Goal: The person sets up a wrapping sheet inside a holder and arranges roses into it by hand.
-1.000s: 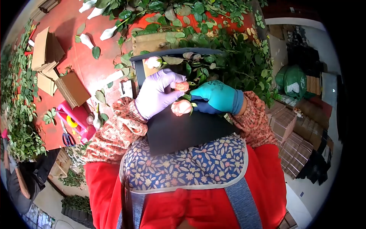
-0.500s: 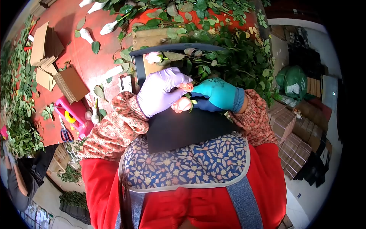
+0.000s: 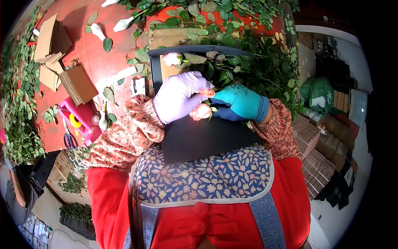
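In a lilac glove, my left hand (image 3: 178, 97) closes its thumb and fingers on a coral-pink rose (image 3: 208, 93), whose petals show between the fingertips. Just below those fingers is a paler pink rose (image 3: 200, 112), its green base pointing towards my right hand (image 3: 237, 102). That hand, in a teal and dark blue glove, is curled with its fingertips meeting the left ones. The pale rose's stem runs into its grip and is hidden there. Under both hands lies a black sheet or board (image 3: 203, 141). Another pink rose (image 3: 172, 59) rests beyond my left hand.
A dark curved rim (image 3: 199, 50) stands behind the hands, with leafy stems (image 3: 257, 62) heaped around it. To the left are cardboard pieces (image 3: 78, 88), a pink holder (image 3: 81, 120), scissors (image 3: 69, 137) and white-netted buds (image 3: 98, 31). Another person's arm (image 3: 16, 186) shows at lower left.
The view has shifted slightly, so the table things appear a little displaced. Both hands keep nearly the same pose around the roses.
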### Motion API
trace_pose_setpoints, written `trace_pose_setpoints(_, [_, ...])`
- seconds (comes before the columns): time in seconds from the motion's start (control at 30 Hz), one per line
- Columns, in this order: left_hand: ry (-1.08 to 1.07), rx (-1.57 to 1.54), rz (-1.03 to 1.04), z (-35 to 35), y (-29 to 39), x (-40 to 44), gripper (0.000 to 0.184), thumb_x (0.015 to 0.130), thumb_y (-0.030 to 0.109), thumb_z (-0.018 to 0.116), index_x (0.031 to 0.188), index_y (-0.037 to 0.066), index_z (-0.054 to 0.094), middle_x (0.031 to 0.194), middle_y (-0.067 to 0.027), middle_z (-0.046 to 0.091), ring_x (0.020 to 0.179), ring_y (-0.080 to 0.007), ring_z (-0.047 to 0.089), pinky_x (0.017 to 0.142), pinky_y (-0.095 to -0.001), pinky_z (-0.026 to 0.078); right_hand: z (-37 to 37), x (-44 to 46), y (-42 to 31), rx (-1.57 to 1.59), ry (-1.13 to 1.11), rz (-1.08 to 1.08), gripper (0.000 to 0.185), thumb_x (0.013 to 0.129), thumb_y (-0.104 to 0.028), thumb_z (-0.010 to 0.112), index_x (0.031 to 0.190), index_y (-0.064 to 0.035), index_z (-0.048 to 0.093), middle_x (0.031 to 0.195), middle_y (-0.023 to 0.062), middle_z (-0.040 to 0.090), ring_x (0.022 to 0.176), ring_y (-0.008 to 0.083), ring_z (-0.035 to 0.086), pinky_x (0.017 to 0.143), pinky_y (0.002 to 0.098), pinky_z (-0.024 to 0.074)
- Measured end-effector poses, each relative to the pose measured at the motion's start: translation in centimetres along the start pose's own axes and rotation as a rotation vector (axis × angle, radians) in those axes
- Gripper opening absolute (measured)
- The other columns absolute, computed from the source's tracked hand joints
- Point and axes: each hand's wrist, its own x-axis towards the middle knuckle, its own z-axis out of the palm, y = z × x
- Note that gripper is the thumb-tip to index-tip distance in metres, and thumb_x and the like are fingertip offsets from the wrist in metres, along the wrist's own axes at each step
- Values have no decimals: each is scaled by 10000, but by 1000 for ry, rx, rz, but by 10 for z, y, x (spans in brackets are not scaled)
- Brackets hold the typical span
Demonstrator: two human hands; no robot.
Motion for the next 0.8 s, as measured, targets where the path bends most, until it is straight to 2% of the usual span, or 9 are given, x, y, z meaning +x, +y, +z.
trace_pose_setpoints(0.17, [11, -135, -96, 2, -1, -3, 147, 844, 56, 744, 986, 48, 706, 820, -76, 658, 723, -209, 637, 671, -315, 507, -1, 3, -3, -13, 13, -20, 287, 852, -302, 732, 1032, -84, 680, 880, 161, 684, 773, 357, 663, 677, 426, 530])
trace_pose_setpoints(0.23, [-9, -195, -253, 1, -2, -4, 199, 837, 47, 751, 1030, 29, 705, 880, -64, 688, 785, -140, 640, 724, -282, 514, 0, 4, -3, -31, 29, -45, 275, 855, -305, 731, 1008, -82, 679, 848, 159, 676, 747, 356, 658, 660, 421, 525])
trace_pose_setpoints(0.27, [-3, -194, -253, 1, -3, -4, 199, 837, 47, 751, 1030, 29, 705, 880, -64, 688, 785, -140, 640, 724, -282, 514, 0, 4, -3, -10, 27, -38, 262, 856, -305, 732, 978, -81, 673, 814, 159, 659, 724, 353, 648, 643, 418, 514])
trace_pose_setpoints(0.33, [12, -260, -337, -1, -3, -3, 297, 820, 35, 763, 1107, 17, 689, 1002, -60, 709, 879, -104, 641, 805, -261, 520, 0, 5, -4, 8, 22, -33, 252, 857, -305, 733, 948, -80, 668, 781, 159, 642, 700, 351, 637, 626, 415, 504])
trace_pose_setpoints(0.37, [39, -205, -275, -4, 1, 0, 385, 807, 31, 774, 1176, 14, 664, 1089, -63, 700, 946, -103, 640, 864, -256, 517, 0, 4, -4, -17, 9, -21, 246, 860, -304, 729, 931, -79, 660, 761, 160, 626, 683, 349, 626, 616, 413, 495])
trace_pose_setpoints(0.4, [44, -204, -275, -5, 2, 1, 385, 807, 31, 774, 1176, 14, 664, 1089, -63, 700, 946, -103, 640, 864, -256, 517, 0, 4, -5, -41, -4, -9, 243, 863, -303, 725, 915, -77, 652, 741, 161, 611, 667, 348, 615, 606, 411, 487])
trace_pose_setpoints(0.47, [-2, -257, -424, -6, 4, 1, 429, 794, 28, 785, 1203, 22, 654, 1134, -66, 691, 966, -112, 641, 885, -261, 514, -2, 4, -7, -44, -20, -8, 240, 867, -298, 719, 917, -74, 650, 742, 162, 612, 668, 349, 615, 607, 413, 486])
trace_pose_setpoints(0.73, [-18, -267, -375, -3, -7, -4, 301, 799, 26, 782, 1086, 20, 693, 1000, -40, 695, 892, -89, 630, 791, -253, 524, 3, 4, -4, 26, 32, -34, 246, 869, -288, 696, 966, -66, 653, 786, 173, 634, 705, 358, 627, 635, 430, 492])
trace_pose_setpoints(0.8, [-24, -155, -326, -8, -3, -2, 255, 809, 36, 782, 1048, 18, 696, 959, -52, 694, 868, -103, 632, 792, -254, 519, 5, 2, 3, 9, 21, -18, 266, 874, -300, 684, 1007, -71, 665, 807, 179, 645, 714, 365, 625, 646, 433, 497])
